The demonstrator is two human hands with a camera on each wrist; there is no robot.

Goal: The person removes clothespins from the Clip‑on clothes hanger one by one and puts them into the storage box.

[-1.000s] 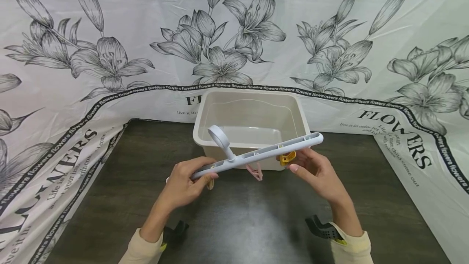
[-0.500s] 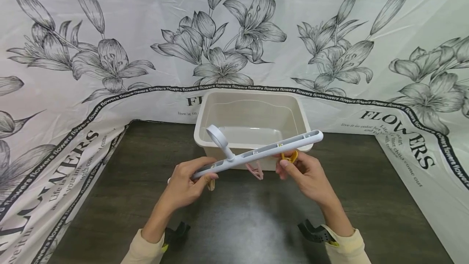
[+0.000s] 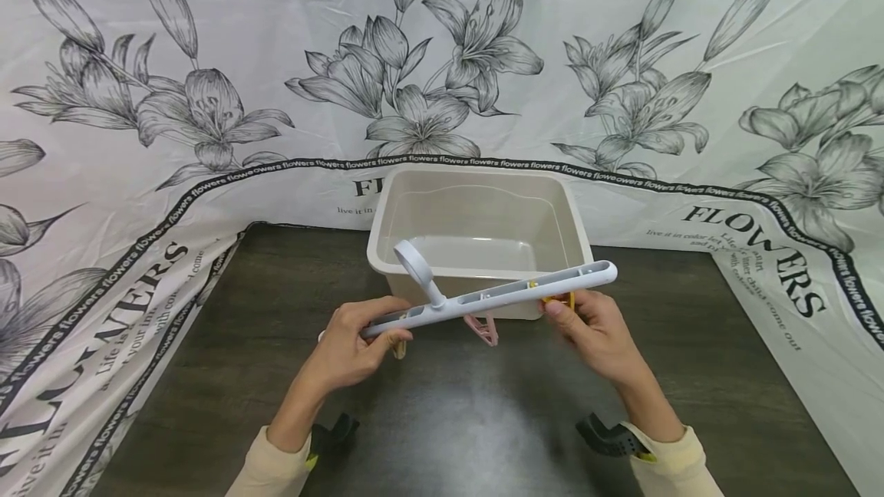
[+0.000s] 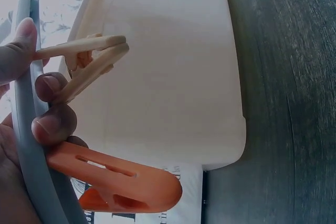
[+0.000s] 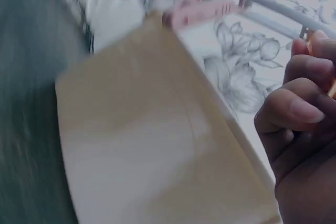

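My left hand [image 3: 359, 343] grips the left end of a pale grey-blue clip hanger [image 3: 511, 297], a slotted bar with a ring hook [image 3: 417, 267] rising from it. The bar slants up to the right, held above the table in front of the tub. Below its right half, my right hand [image 3: 597, 336] pinches a yellow clothespin [image 3: 571, 300], partly hidden by fingers and bar. A pink clothespin [image 3: 486, 330] hangs under the middle. Near my left fingers, the left wrist view has a beige clothespin [image 4: 100, 69] and an orange one [image 4: 126, 179] along the bar.
A beige plastic tub [image 3: 476, 213] stands at the back of the dark wooden table [image 3: 476, 420], right behind the hanger. White flower-printed cloth [image 3: 228, 44] surrounds the table at the back and sides.
My right hand drew back toward me to pinch the yellow clothespin, then shifted right with it. The hanger's right end has dipped slightly. My left hand keeps its grip in place.
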